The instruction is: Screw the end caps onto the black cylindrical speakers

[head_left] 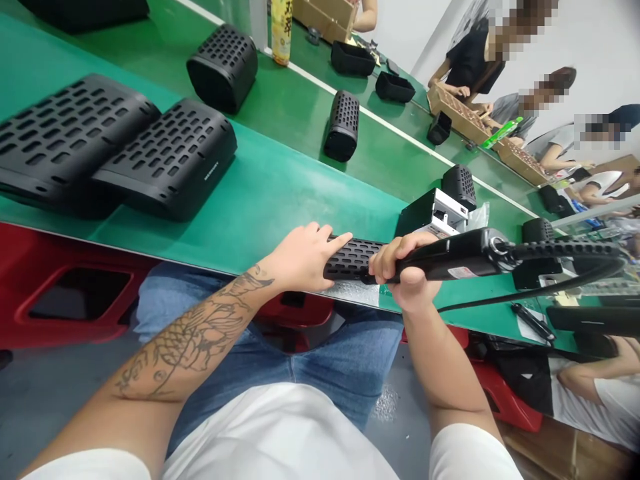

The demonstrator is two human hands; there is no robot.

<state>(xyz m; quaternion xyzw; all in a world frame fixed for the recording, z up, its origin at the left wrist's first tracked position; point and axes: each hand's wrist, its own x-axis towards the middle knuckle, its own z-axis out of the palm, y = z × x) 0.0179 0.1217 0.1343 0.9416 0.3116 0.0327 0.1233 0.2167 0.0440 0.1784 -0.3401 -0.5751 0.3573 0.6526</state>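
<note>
My right hand (419, 295) wraps round a black electric screwdriver (453, 257), held nearly level, with a cable running off to the right. Its tip end points left, over a black casing with slotted holes (354, 257) on the green table edge. My left hand (299, 259) steadies the left end of that casing, fingers on the far side and thumb on the near side. Whether the tip touches a screw is hidden by my right fingers. Just beyond my right hand stands a black unit with a silver metal end plate (443, 212).
Two larger slotted black casings (170, 157) lie at the left. More casings (343, 125) stand along the green work surface (280, 113). A yellow bottle (281, 33) stands at the back. A black pen-like tool (533, 321) lies at right. Several people (475, 57) sit opposite with cardboard boxes (460, 110).
</note>
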